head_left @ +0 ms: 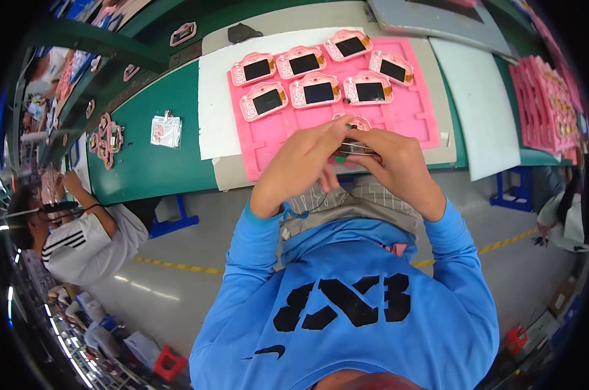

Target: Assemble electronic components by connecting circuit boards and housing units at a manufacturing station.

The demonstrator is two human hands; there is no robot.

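Over the near edge of a pink foam tray point(258, 153), my two hands meet at a small pink device housing point(354, 121), mostly hidden by the fingers. My right hand point(398, 156) is closed around the device, thumb below and fingers above, with a dark part point(354, 148) showing between them. From the left, my left hand point(307, 156) reaches to its upper edge with thumb and index finger close together; the other fingers curl below. A small green spot shows under the grip. Several pink housings with black screens point(318, 92) lie in the tray beyond my hands.
Clear bags with small parts point(166, 131) lie on the green bench point(200, 175) at left, near stacked pink pieces point(109, 140). A white board point(480, 110) and stacked pink trays point(545, 107) stand at right. A co-worker point(93, 234) sits at far left.
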